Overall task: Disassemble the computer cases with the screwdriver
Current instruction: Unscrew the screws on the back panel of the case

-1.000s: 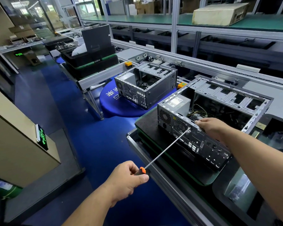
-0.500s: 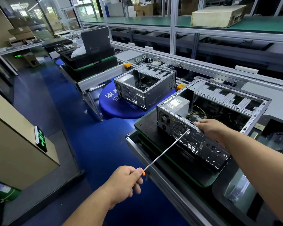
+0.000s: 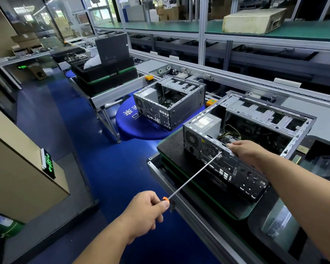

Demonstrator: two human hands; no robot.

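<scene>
An open grey computer case (image 3: 227,164) lies on a black pad (image 3: 171,151) on the conveyor, its rear panel facing me. My left hand (image 3: 147,212) grips the orange-and-black handle of a long screwdriver (image 3: 194,176). The tip of the shaft touches the rear panel beside the fan grille. My right hand (image 3: 246,151) rests on the top rear edge of the case, fingers curled over the rim. A second open case (image 3: 170,107) stands farther back on a blue round stand (image 3: 133,126).
Black trays (image 3: 105,77) with a dark panel on them are stacked at the conveyor's far left end. A beige old case (image 3: 253,20) lies on the green upper shelf. A tan cabinet (image 3: 17,168) with a green-lit sign stands at left over blue floor (image 3: 69,126).
My left hand turned a little on the handle. The screwdriver tip stays at the same spot on the rear panel. My right hand has kept its place on the case edge.
</scene>
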